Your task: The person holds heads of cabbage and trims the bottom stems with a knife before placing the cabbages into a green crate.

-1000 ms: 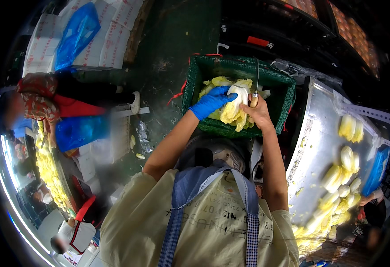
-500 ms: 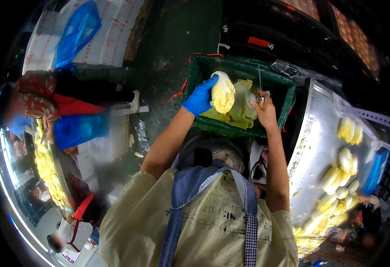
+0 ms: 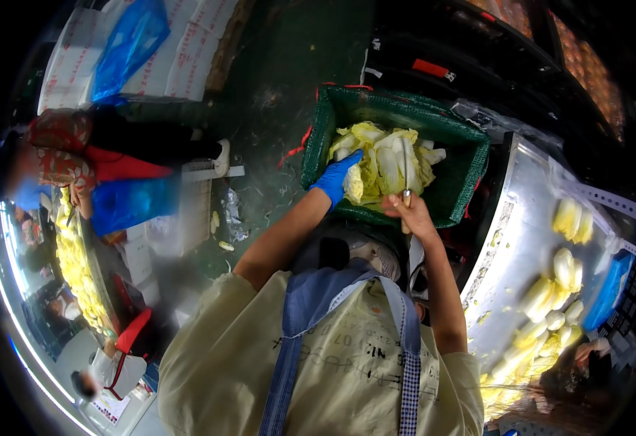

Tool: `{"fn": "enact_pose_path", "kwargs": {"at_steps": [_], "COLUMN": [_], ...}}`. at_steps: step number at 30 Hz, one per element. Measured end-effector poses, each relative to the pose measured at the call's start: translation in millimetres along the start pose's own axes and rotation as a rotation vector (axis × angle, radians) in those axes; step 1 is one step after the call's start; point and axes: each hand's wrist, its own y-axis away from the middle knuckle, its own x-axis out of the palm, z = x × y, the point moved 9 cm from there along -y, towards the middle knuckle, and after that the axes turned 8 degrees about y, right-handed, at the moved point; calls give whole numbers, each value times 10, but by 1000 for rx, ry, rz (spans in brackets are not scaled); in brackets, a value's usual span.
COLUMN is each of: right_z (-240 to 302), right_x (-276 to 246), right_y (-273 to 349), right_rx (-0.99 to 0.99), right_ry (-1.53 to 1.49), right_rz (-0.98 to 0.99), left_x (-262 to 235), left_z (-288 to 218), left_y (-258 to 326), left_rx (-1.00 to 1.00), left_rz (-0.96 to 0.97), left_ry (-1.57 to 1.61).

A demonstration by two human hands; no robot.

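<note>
My left hand (image 3: 338,178), in a blue glove, is wrapped round a pale yellow napa cabbage (image 3: 353,184) at the left side of a green woven bin (image 3: 470,174). The glove covers part of the cabbage. Bare, my right hand (image 3: 410,214) grips a knife (image 3: 406,195) by its light handle near the bin's front edge. The blade points away from me, over the leaves. Loose yellow-green cabbage leaves (image 3: 387,161) lie heaped inside the bin, to the right of the held cabbage.
To the right, a metal table (image 3: 510,240) carries several napa cabbages (image 3: 566,269). Dark crates (image 3: 434,43) stand behind the bin. On the left are a person in a red apron (image 3: 118,171), stacked white boxes (image 3: 187,51) and a belt of cabbages (image 3: 78,269). Scraps (image 3: 225,246) litter the floor.
My left hand has lowered the cabbage and turned it. My right hand has come down and left, and the knife blade now lies over the leaves. More leaves show in the bin.
</note>
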Motion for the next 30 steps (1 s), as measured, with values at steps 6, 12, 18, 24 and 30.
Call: {"fn": "enact_pose_path", "kwargs": {"at_steps": [6, 12, 18, 24, 30], "right_z": [500, 930, 1139, 1373, 1195], "right_x": [-176, -275, -342, -300, -571], "right_y": [-201, -84, -4, 154, 130], "right_rx": [-188, -324, -503, -603, -555], "right_ry": [-111, -162, 100, 416, 662], "right_rz": [-303, -378, -474, -564, -681], "left_x": [496, 755, 902, 829, 652], "left_z": [-141, -286, -306, -278, -260], "left_y": [237, 378, 449, 460, 512], "left_rx": [174, 386, 407, 287, 69], "left_rz": [199, 304, 339, 321, 223], "left_ry": [-300, -783, -967, -937, -407]}}
